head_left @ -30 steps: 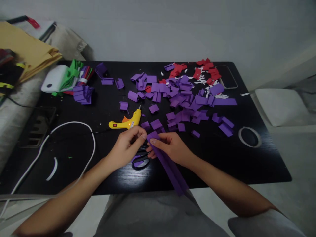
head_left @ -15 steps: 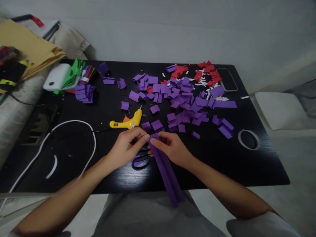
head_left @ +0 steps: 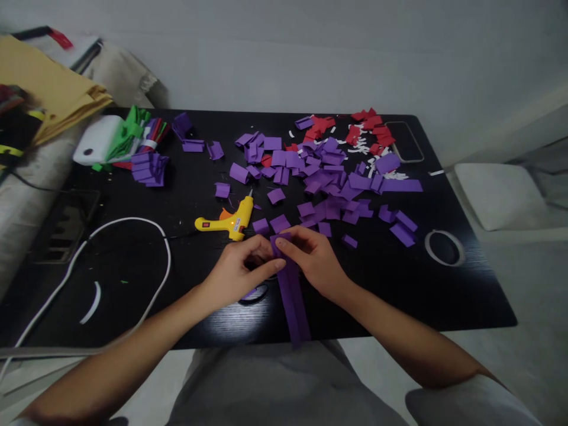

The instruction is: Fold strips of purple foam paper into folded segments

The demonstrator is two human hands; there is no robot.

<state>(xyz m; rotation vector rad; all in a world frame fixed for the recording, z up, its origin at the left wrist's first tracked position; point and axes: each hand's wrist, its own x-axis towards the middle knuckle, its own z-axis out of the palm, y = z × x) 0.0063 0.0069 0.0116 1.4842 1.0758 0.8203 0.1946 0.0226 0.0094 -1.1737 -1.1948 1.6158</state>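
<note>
A long purple paper strip (head_left: pixel 293 302), creased lengthwise, hangs from my hands toward the table's front edge. My left hand (head_left: pixel 244 266) pinches it from the left, thumb lying across its face. From the right, my right hand (head_left: pixel 313 257) grips the strip's top end between thumb and fingers. Beneath my left hand lie scissors (head_left: pixel 254 297), mostly hidden, with a bit of purple paper by the handle. Just beyond that hand, a yellow glue gun (head_left: pixel 228 223) rests on its side, nozzle pointing away.
Many folded purple paper pieces (head_left: pixel 328 177) spread over the black table (head_left: pixel 377 302), with red pieces (head_left: pixel 373 127) behind. A tape ring (head_left: pixel 444 248) lies right. A white cable (head_left: pixel 166 266) loops at left, near green paper strips (head_left: pixel 133 133) and a white box (head_left: pixel 95 141).
The strip has swung more upright, its lower end moving left and up. My left thumb has slid further across it, and my left hand now covers more of the scissors.
</note>
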